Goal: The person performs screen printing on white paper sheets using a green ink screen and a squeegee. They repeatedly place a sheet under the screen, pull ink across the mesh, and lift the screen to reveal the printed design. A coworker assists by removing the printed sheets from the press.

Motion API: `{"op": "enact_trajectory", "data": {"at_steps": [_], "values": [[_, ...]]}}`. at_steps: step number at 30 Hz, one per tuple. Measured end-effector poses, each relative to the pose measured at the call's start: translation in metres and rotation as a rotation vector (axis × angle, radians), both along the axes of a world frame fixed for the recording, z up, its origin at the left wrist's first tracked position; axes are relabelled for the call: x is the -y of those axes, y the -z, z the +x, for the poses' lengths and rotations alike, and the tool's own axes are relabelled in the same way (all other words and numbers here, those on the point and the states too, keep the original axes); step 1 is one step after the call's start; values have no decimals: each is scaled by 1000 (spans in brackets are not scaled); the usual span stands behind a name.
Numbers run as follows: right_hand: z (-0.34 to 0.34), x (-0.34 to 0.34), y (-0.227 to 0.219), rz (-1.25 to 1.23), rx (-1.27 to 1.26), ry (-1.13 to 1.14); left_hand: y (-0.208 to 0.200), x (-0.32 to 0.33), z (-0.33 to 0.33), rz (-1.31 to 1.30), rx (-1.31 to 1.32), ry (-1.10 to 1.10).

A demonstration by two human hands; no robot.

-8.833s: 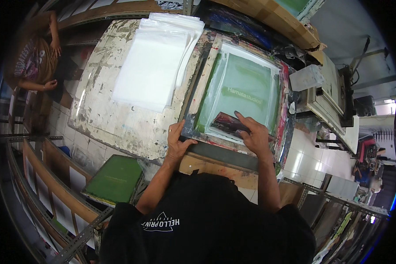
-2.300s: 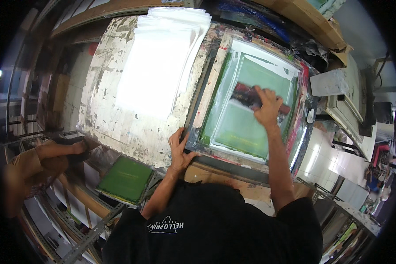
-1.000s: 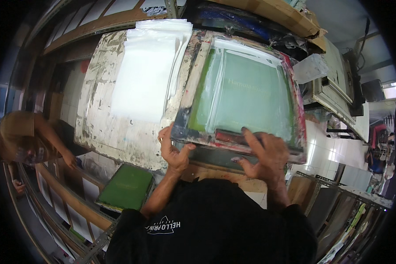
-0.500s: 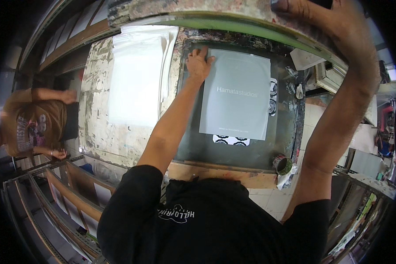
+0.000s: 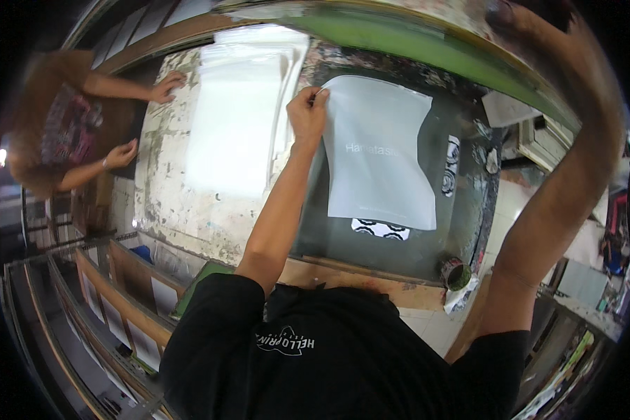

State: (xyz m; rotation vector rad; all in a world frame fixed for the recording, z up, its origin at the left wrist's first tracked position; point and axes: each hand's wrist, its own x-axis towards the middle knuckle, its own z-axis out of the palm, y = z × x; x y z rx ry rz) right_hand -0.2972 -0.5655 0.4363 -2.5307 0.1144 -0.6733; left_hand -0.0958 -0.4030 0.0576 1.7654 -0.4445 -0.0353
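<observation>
A frosted plastic bag (image 5: 379, 175) with pale printed lettering lies over the dark printing board (image 5: 315, 231), its sheet buckled and its right side bowed inward. My left hand (image 5: 306, 115) pinches the bag's upper left corner between thumb and fingers. Above the board tilts a screen-printing frame (image 5: 427, 15) with green mesh. At the upper right my right hand (image 5: 539, 31) grips that frame's edge; its fingertips are dark and partly blurred. Black-and-white patterned strips (image 5: 450, 168) are on the board, one beside the bag and another under its lower edge.
Left of the board, a stack of white bags (image 5: 238, 133) rests on the stained table (image 5: 164, 189). A small can (image 5: 457, 273) stands at the board's lower right corner. Beyond the table's left end is another person (image 5: 66, 133). Shelving racks (image 5: 98, 301) fill the lower left.
My left hand has closed on the bag's corner, and the bag has shifted and buckled, baring more of the right strip. The other person has moved up to the table, one hand on its edge.
</observation>
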Motion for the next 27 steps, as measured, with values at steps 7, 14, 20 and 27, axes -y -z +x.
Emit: {"op": "enact_trajectory", "data": {"at_steps": [7,14,20,27], "values": [[5,4,-4,50,-32,47,21,-162,63,-41,24,-370],[-8,40,16,-82,-9,172,35,-322,115,-109,17,-713],[-8,42,20,-128,-84,183,-8,-335,91,557,582,-1185],[-12,43,17,-159,-69,128,8,-229,-4,710,635,-119]]}}
